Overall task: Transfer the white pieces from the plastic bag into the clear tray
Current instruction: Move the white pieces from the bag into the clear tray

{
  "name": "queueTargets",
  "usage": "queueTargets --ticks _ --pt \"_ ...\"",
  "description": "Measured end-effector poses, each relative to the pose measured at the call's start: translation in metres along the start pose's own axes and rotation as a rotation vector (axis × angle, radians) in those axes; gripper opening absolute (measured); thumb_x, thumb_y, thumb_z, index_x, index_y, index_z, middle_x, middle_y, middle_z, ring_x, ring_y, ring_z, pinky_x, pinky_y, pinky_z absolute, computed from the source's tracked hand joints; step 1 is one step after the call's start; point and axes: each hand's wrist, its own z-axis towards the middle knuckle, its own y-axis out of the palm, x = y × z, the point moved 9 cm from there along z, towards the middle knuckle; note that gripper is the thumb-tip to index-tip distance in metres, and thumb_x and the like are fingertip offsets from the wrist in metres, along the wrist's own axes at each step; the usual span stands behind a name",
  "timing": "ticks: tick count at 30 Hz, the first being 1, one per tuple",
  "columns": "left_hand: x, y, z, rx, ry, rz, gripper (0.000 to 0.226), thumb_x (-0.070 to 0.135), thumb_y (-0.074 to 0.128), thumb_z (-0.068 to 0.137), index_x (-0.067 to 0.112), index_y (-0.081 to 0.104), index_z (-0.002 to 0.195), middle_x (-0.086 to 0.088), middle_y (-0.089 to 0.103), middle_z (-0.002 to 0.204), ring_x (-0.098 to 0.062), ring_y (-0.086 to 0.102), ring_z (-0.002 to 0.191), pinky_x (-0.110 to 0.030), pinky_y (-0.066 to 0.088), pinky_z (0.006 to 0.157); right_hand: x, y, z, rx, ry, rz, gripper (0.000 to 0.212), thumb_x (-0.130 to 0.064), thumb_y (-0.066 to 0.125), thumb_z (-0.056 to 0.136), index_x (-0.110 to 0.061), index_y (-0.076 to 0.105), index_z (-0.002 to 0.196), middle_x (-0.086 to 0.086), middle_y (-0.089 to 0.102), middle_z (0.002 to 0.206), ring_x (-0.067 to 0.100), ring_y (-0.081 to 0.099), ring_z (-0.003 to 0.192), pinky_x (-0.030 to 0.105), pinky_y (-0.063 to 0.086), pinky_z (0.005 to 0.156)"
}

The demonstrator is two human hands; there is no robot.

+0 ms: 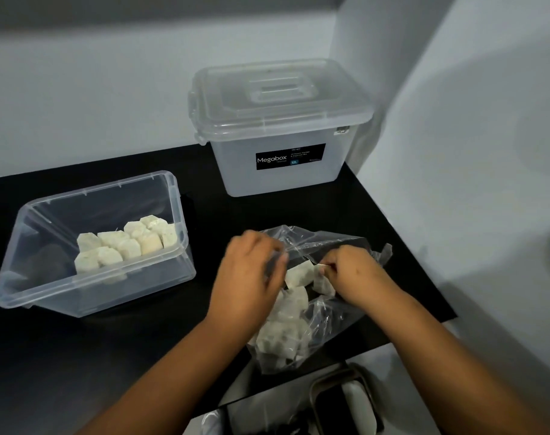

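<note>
A crumpled clear plastic bag (327, 328) lies on the black table, with several white pieces (280, 337) inside it. My left hand (248, 277) is at the bag's open mouth, blurred, fingers curled into the plastic. My right hand (352, 271) pinches a white piece (298, 274) at the bag's opening, with a small tag between its fingertips. To the left stands the clear tray (88, 296), lidless, and several white pieces (126, 243) are packed in rows on its right side.
A lidded translucent Megabox container (280, 127) stands at the back against the wall. The black table (142, 340) ends at a front edge near the bag. Below that edge a dark bin (346, 403) and a white bag (211, 422) sit on the floor.
</note>
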Motion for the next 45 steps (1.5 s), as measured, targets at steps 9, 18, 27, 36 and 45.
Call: queueTargets --ticks 9,18,27,36,45 --pt "-0.026 0.099 0.007 -0.481 -0.174 0.235 0.017 0.011 0.054 0.091 0.015 0.065 0.104 -0.002 0.062 0.107 -0.018 0.06 0.096 -0.025 0.045 0.073 -0.002 -0.019 -0.011 0.023 0.011 0.071 0.015 -0.026 0.063 0.092 -0.013 0.07 0.093 0.007 0.072 0.088 0.023 0.068 0.084 0.03 0.051 0.076" --pt "-0.038 0.104 0.006 -0.544 -0.308 0.304 0.033 0.028 0.064 0.088 0.012 0.059 0.117 -0.008 0.051 0.126 -0.024 0.051 0.115 -0.035 0.048 0.092 -0.002 -0.016 -0.013 0.013 -0.014 0.077 0.019 -0.018 0.052 0.095 -0.012 0.068 0.105 0.008 0.069 0.102 0.026 0.065 0.098 0.031 0.049 0.083" --pt "-0.034 0.081 0.015 -0.558 -0.423 0.118 0.004 0.021 0.059 0.091 0.019 0.056 0.091 -0.001 0.064 0.092 -0.018 0.061 0.082 -0.029 0.047 0.066 -0.009 -0.025 -0.014 -0.005 0.008 0.122 0.014 -0.02 0.057 0.096 -0.017 0.069 0.103 0.008 0.072 0.094 0.024 0.069 0.088 0.034 0.053 0.087" --pt "-0.017 -0.022 0.061 -0.47 -0.206 0.035 0.012 0.019 0.062 0.089 0.029 0.06 0.095 0.003 0.064 0.098 -0.016 0.061 0.088 -0.031 0.051 0.078 -0.078 -0.077 -0.01 0.137 -0.202 0.189 0.009 -0.026 0.073 0.084 -0.024 0.067 0.078 -0.006 0.068 0.069 0.008 0.066 0.064 0.029 0.055 0.067" --pt "-0.072 -0.158 0.084 -0.319 -0.221 0.109 0.011 0.022 0.067 0.087 0.027 0.071 0.095 0.008 0.067 0.088 -0.008 0.061 0.08 -0.019 0.044 0.062 -0.205 -0.105 0.013 0.089 -0.43 0.227 0.006 -0.024 0.075 0.083 -0.021 0.07 0.082 -0.006 0.068 0.074 0.014 0.066 0.076 0.031 0.053 0.074"
